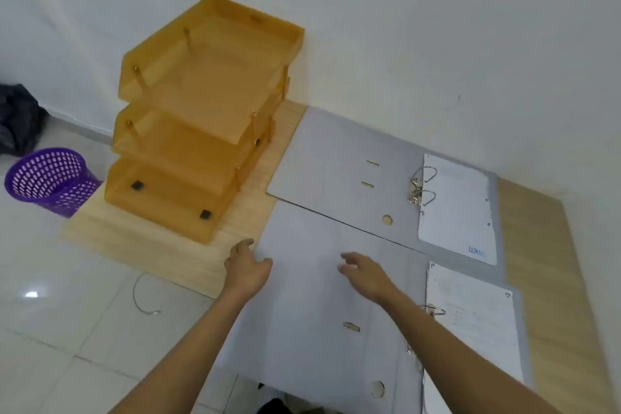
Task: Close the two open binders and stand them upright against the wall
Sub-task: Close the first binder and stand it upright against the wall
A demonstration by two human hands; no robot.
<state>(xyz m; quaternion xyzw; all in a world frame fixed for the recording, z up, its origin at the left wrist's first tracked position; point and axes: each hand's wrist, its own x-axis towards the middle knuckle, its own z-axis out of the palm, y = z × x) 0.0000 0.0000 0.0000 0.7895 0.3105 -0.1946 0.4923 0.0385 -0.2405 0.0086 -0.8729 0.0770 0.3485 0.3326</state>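
Two grey lever-arch binders lie open and flat on a light wooden table. The far binder (pixel 339 165) reaches the white wall (pixel 437 44), and white paper rests beside its metal rings. The near binder (pixel 302 312) overhangs the table's front edge, with lined paper on its right half. My left hand (pixel 247 267) rests at the left edge of the near binder's open cover, fingers spread. Over the middle of that same cover hovers my right hand (pixel 364 272), fingers apart, holding nothing. My right forearm hides part of the near binder's rings.
A stacked orange three-tier letter tray (pixel 201 118) stands on the table's left end against the wall. On the tiled floor to the left are a purple mesh basket (pixel 50 178), a dark bag (pixel 18 121) and a thin wire loop (pixel 141 296).
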